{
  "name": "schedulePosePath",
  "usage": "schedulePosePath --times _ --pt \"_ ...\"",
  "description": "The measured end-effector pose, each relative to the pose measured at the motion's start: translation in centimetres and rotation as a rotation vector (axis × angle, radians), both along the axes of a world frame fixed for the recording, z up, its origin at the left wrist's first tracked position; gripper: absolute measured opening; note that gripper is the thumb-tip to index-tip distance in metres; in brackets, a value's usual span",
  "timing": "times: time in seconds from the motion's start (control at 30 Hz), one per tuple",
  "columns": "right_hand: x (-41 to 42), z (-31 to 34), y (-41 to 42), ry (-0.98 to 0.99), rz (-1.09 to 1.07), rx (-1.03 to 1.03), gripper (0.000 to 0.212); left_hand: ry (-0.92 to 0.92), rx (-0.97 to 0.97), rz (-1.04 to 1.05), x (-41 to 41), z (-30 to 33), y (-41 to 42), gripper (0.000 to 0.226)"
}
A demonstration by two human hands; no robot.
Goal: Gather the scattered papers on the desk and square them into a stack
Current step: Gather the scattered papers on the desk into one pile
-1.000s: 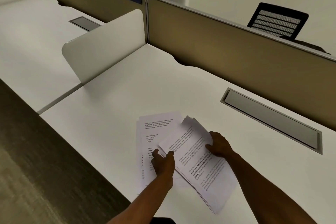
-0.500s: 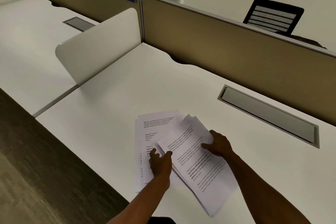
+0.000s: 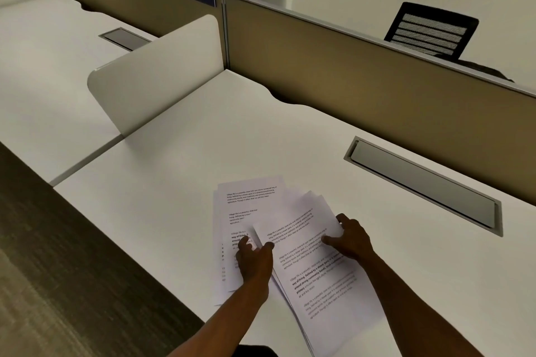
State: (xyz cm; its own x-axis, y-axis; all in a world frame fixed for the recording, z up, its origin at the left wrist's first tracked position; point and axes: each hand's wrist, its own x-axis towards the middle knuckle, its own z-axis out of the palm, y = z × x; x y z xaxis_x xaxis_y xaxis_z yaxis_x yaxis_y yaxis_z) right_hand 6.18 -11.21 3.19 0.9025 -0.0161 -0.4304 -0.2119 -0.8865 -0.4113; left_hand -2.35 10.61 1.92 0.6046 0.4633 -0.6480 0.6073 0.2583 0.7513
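Observation:
Several printed white sheets lie near the front of the white desk [image 3: 179,171]. One loose group of papers [image 3: 246,203] lies fanned to the left. A thicker slanted bundle [image 3: 327,284] lies to the right, overlapping it. My left hand [image 3: 255,261] rests on the left group with its thumb at the bundle's left edge. My right hand [image 3: 349,239] presses on the bundle's upper right edge, thumb on top of the sheets. The lower part of the left group is hidden under my left hand and forearm.
A grey cable hatch [image 3: 423,182] is set into the desk at the right. A tan partition [image 3: 362,78] runs along the back, and a white rounded divider [image 3: 156,72] stands at the left. Dark carpet [image 3: 58,269] lies beyond the desk's front-left edge.
My left hand has shifted slightly over the left sheets toward the bundle's edge. My right hand stays on the bundle's upper right edge. The papers have barely moved.

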Motion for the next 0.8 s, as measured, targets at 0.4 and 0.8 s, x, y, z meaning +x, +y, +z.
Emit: schedulePosePath --times 0.4,0.8 --pt "-3.2 -0.4 -2.5 0.143 -0.184 0.488 0.042 -0.078 -0.05 -0.117 -0.9 -0.2 1.1 0.064" --pt "-7.5 -0.5 -6.9 0.091 -0.554 1.023 0.042 0.026 0.903 -0.569 -3.9 -4.1 7.6 0.08"
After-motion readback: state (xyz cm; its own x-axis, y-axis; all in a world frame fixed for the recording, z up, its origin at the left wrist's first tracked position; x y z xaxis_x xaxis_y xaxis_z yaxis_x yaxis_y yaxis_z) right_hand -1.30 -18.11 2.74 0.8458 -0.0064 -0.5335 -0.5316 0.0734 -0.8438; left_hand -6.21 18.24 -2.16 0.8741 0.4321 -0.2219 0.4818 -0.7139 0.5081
